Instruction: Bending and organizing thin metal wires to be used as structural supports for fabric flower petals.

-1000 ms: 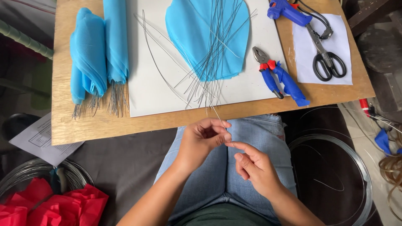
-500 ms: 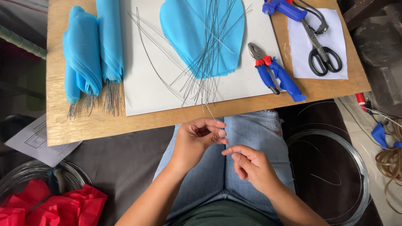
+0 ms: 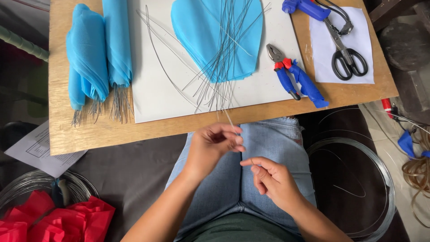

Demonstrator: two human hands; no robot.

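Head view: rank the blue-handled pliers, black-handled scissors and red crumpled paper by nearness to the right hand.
From the right hand:
1. Blue-handled pliers, on the board ahead, slightly right.
2. Black-handled scissors, farther back on the white sheet, right.
3. Red crumpled paper, far left, bottom corner.

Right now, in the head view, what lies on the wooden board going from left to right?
Folded blue tissue bundles with wire stems → white sheet → blue petal-shaped paper under loose wires → blue-handled pliers → black scissors on a small white paper.
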